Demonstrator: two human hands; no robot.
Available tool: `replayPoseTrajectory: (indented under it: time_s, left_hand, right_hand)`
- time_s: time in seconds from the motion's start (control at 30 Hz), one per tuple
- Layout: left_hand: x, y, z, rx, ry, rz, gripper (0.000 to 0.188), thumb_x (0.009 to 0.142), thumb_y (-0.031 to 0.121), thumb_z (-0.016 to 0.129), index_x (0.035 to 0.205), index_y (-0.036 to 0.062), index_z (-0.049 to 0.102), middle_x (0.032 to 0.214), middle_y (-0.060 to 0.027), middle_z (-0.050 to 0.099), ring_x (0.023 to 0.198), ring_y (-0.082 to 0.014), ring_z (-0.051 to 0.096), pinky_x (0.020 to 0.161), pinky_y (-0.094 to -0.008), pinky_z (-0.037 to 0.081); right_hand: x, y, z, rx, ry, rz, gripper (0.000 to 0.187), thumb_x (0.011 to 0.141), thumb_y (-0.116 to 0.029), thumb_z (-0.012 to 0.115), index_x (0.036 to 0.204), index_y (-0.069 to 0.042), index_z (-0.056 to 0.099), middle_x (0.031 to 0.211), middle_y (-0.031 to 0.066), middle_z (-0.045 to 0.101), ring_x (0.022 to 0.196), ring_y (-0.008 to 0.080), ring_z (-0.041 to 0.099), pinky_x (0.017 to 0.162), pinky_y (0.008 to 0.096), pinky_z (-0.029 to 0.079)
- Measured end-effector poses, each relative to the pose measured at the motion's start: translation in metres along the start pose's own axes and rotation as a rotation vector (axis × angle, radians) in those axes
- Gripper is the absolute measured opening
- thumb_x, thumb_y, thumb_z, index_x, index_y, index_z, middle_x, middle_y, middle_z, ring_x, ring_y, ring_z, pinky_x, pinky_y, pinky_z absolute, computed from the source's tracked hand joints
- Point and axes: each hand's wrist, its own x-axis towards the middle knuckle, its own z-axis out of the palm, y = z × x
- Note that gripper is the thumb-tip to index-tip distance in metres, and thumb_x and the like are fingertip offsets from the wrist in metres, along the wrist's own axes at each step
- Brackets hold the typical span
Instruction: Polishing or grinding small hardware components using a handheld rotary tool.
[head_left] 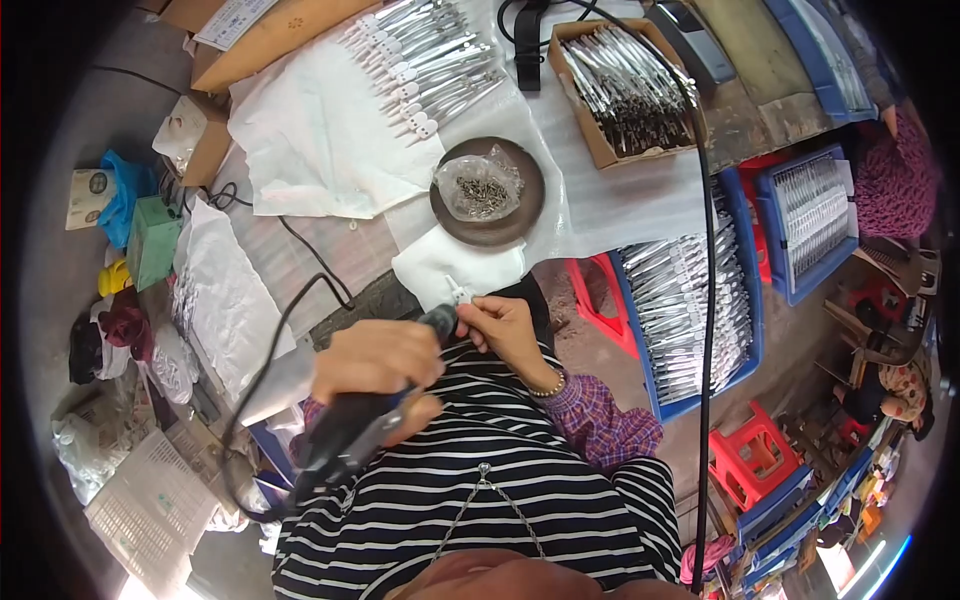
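My left hand (375, 365) is wrapped round a black corded electric screwdriver (345, 440), which is partly blurred by motion. The tool's nose points up and right, close to the fingers of my right hand (508, 332). Between that hand's thumb and fingers sits a small white plastic piece (461, 293) with a thin tip; whatever else belongs to it is hidden by the hand. Just beyond, a white cloth or foam sheet (425, 262) lies over the table edge. A round brown dish (450, 225) holds a clear plastic bag of small screws (484, 192).
Rows of silver rods with white ends (415, 75) lie on the covered table. A cardboard box (610, 155) of metal rods stands at the far right. Blue crates (757, 330) of similar parts and red stools (755, 455) are on my right. Black cables (710, 330) cross the view.
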Motion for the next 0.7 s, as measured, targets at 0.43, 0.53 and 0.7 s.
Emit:
replayPoseTrajectory:
  time_s: [0.43, 0.53, 0.7]
  left_hand:
    - [-0.063, 0.045, -0.044, 0.105, 0.483, 0.062, 0.034, 0.080, 0.015, 0.066, 0.097, 0.0050, 0.039, 0.073, -0.0115, 0.055, 0.061, -0.0231, 0.057, 0.060, -0.0373, 0.047]
    - [-0.069, 0.052, -0.036, 0.102, 0.556, 0.026, 0.032, 0.080, 0.011, 0.064, 0.098, 0.0052, 0.039, 0.073, -0.0116, 0.054, 0.063, -0.0244, 0.057, 0.063, -0.0385, 0.047]
    - [-0.073, 0.040, -0.035, 0.061, 0.558, 0.028, 0.033, 0.078, 0.009, 0.066, 0.097, 0.0051, 0.039, 0.074, -0.0122, 0.055, 0.062, -0.0233, 0.055, 0.063, -0.0392, 0.046]
  right_hand:
    - [0.080, -0.167, 0.016, -1.242, 0.047, -1.037, 0.014, 0.076, -0.004, 0.062, 0.090, -0.004, 0.061, 0.076, 0.0110, 0.059, 0.069, 0.0285, 0.059, 0.062, 0.0346, 0.045]
    - [0.123, -0.193, 0.019, -1.311, 0.017, -0.989, 0.014, 0.073, -0.008, 0.065, 0.085, -0.006, 0.060, 0.071, 0.0098, 0.061, 0.067, 0.0283, 0.060, 0.058, 0.0363, 0.045]
    - [0.156, -0.201, -0.002, -1.454, -0.098, -0.851, 0.010, 0.069, -0.009, 0.066, 0.078, -0.006, 0.063, 0.071, 0.0086, 0.064, 0.067, 0.0254, 0.063, 0.059, 0.0343, 0.047]
